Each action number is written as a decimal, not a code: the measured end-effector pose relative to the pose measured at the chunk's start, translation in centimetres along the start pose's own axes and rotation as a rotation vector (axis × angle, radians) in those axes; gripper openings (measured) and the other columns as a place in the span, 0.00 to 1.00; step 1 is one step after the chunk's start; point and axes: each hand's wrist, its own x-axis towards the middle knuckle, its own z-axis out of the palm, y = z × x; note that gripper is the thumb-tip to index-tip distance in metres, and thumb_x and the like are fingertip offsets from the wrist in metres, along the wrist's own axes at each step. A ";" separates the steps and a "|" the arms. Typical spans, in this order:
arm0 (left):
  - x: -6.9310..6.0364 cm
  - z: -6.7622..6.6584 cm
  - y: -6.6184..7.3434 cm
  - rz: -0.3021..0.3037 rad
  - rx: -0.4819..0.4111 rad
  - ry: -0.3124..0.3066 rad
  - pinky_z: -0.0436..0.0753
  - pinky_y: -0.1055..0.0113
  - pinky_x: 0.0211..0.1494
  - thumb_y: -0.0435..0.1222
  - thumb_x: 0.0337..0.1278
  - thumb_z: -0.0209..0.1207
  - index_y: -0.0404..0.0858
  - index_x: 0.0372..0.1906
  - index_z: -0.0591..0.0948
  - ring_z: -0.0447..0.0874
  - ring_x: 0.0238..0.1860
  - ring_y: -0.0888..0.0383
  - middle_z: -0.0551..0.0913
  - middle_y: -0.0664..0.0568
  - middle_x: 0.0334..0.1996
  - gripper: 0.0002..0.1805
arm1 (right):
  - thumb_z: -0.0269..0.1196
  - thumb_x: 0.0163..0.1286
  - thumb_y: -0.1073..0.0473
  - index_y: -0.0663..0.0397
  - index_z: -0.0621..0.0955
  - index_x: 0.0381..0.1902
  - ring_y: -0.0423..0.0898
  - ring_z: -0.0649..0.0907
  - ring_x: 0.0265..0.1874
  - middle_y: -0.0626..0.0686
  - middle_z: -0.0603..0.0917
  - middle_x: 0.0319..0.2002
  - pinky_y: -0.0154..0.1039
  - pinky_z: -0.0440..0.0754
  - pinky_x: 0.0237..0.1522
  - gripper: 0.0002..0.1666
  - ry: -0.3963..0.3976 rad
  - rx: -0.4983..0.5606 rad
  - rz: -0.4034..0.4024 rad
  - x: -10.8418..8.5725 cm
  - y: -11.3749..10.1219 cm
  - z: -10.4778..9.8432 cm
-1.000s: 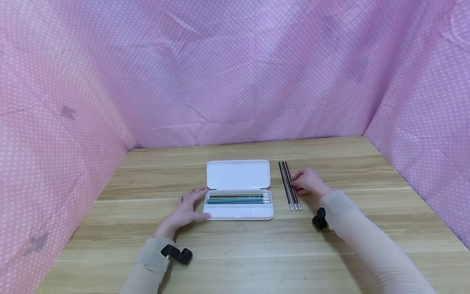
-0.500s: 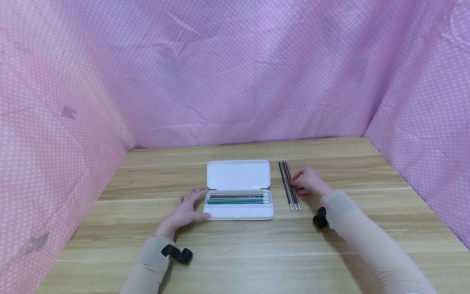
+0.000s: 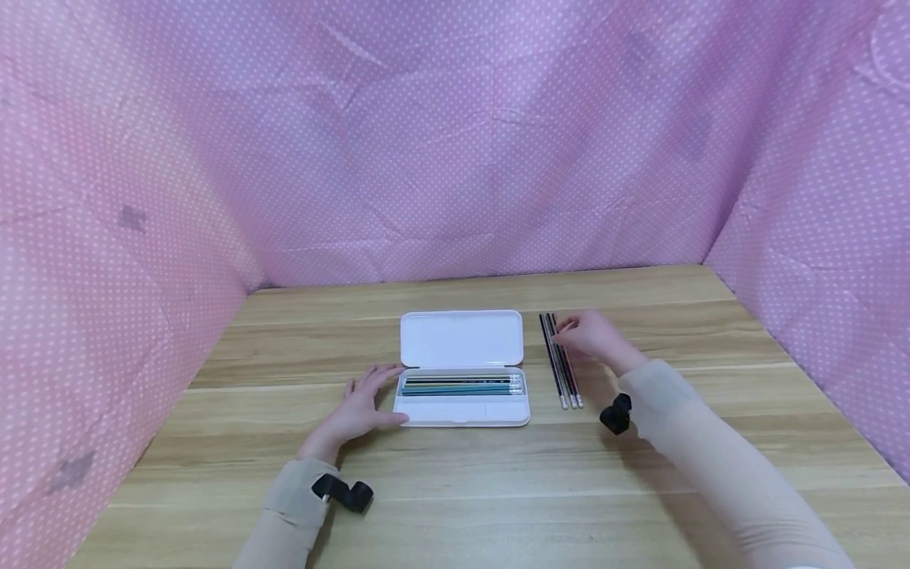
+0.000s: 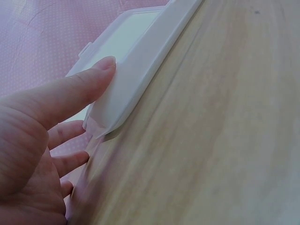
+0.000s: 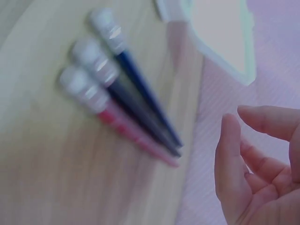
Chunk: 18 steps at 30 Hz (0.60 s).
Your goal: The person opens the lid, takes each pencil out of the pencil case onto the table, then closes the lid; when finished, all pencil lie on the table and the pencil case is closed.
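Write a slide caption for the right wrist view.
Right hand, nothing in its fingers, beside three eraser-tipped pencils on a wood-grain table; white case partly in frame.

case (image 3: 441,410) white; loose pencils (image 5: 133,107) red, black, dark blue (erasers (image 5: 86,50) white); curtain (image 3: 455,158) pink-purple, white-dotted

My right hand (image 5: 262,183) is curved, a narrow gap between two of its fingertips. Apart from my grip, on the wooden tabletop (image 5: 37,164), a red pencil (image 5: 129,130), a dark pencil (image 5: 135,114) and a blue pencil (image 5: 143,91) lie blurred, their white erasers (image 5: 77,83) farthest from my fingers. Beyond my fingertips shows part of a white case (image 5: 220,35); behind my hand, pink cloth (image 5: 276,56).
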 end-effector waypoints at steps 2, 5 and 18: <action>0.0 0.0 0.0 -0.002 0.001 -0.001 0.26 0.35 0.68 0.45 0.43 0.71 0.44 0.70 0.63 0.35 0.74 0.36 0.55 0.40 0.72 0.46 | 0.61 0.64 0.59 0.65 0.77 0.50 0.47 0.81 0.34 0.61 0.80 0.43 0.39 0.85 0.36 0.20 -0.011 0.027 -0.003 -0.1 -0.8 0.1; 0.0 0.0 0.0 -0.007 -0.001 -0.002 0.26 0.36 0.68 0.45 0.43 0.71 0.44 0.70 0.63 0.35 0.74 0.36 0.55 0.40 0.72 0.46 | 0.61 0.64 0.61 0.67 0.76 0.52 0.47 0.80 0.36 0.59 0.78 0.40 0.41 0.86 0.37 0.20 -0.031 0.086 -0.031 -0.4 -2.0 0.5; 0.0 -0.1 0.1 0.002 -0.010 0.005 0.26 0.35 0.68 0.44 0.43 0.71 0.42 0.70 0.63 0.35 0.74 0.36 0.56 0.40 0.72 0.46 | 0.65 0.61 0.61 0.62 0.80 0.47 0.47 0.79 0.26 0.54 0.80 0.31 0.39 0.83 0.30 0.17 -0.089 -0.008 -0.236 -0.9 -5.8 3.2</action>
